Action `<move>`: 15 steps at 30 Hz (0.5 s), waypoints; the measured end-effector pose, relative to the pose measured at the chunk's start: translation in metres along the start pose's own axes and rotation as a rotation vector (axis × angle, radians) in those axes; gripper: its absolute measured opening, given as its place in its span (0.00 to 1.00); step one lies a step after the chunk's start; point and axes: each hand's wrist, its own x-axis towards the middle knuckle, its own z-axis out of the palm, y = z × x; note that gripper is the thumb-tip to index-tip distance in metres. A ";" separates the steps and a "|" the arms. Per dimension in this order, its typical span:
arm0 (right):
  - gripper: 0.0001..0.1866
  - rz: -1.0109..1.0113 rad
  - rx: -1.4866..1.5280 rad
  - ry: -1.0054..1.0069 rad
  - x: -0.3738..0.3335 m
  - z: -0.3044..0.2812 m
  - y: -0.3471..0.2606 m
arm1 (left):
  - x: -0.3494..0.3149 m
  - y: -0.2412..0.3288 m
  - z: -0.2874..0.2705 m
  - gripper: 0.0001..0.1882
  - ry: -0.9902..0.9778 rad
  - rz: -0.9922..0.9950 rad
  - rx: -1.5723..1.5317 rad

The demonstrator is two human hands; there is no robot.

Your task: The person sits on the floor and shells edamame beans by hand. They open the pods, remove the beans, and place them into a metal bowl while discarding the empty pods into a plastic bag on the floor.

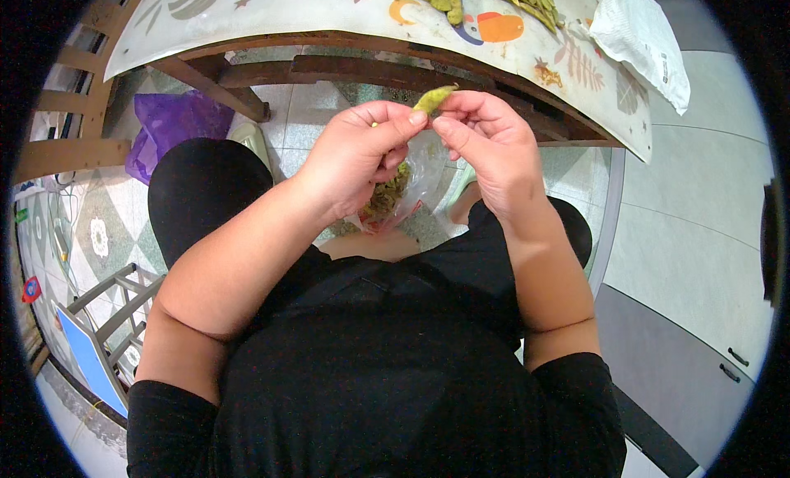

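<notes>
While both hands are raised in front of the near edge of the table (329, 43), a yellow-green bean pod (434, 99) is held up between them, clear of the tabletop. By the left hand (358, 149) the pod is gripped at its near left end: the grip is clamped on it, with the thumb laid against the skin. By the right hand (498, 140) the pod is met from the right; its thumb and fingers are bent close together, but whether this grip is clamped on the pod cannot be told.

Below the hands, between the knees, a clear plastic bag (424, 175) is seen, partly hidden by the left hand, with yellow-green and brownish plant pieces (387, 200) inside. At the far side, more bean pods (535, 2) are heaped on the table, which is covered by a printed tablecloth (280, 21). A white plastic package (642, 46) is laid at the table's right end. To the left, a purple plastic bag (177, 124) is placed on the tiled floor (99, 239), and a blue-topped stool (89, 354) is seen nearer.
</notes>
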 end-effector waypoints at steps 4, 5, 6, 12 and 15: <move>0.11 0.171 0.117 -0.144 0.005 -0.009 0.001 | -0.003 0.005 -0.001 0.07 -0.161 -0.126 -0.082; 0.11 0.173 0.133 -0.132 0.006 -0.010 0.002 | -0.002 0.005 -0.003 0.08 -0.201 -0.144 -0.052; 0.10 0.176 0.148 -0.121 0.006 -0.011 0.003 | -0.001 0.005 -0.003 0.08 -0.240 -0.162 -0.022; 0.09 0.231 0.099 -0.121 0.005 -0.010 0.002 | 0.000 0.003 0.003 0.09 0.104 0.261 0.202; 0.07 0.332 0.149 -0.193 0.004 -0.012 0.004 | 0.000 0.004 0.004 0.09 0.034 0.187 0.154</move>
